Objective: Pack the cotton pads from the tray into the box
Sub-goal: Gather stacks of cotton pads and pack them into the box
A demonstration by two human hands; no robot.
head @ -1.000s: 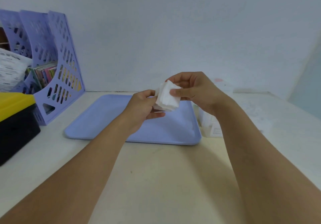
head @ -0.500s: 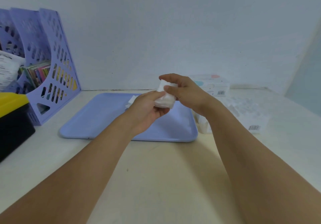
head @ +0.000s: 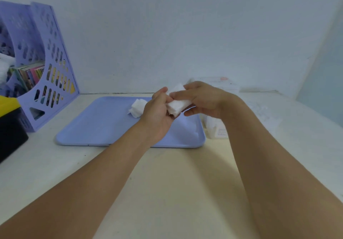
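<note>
White pad stack lies crosswise, betw. left hand & right hand.

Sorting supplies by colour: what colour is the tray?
Light lavender-blue tray, plain, with no pattern; the head view shows it.

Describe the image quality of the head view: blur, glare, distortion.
Head view: wide-angle bending bows the file rack; soft overall, so the white box washes out beside the tray; both hands' cotton pad stack lacks edge detail; forearm shadows faint.
</note>
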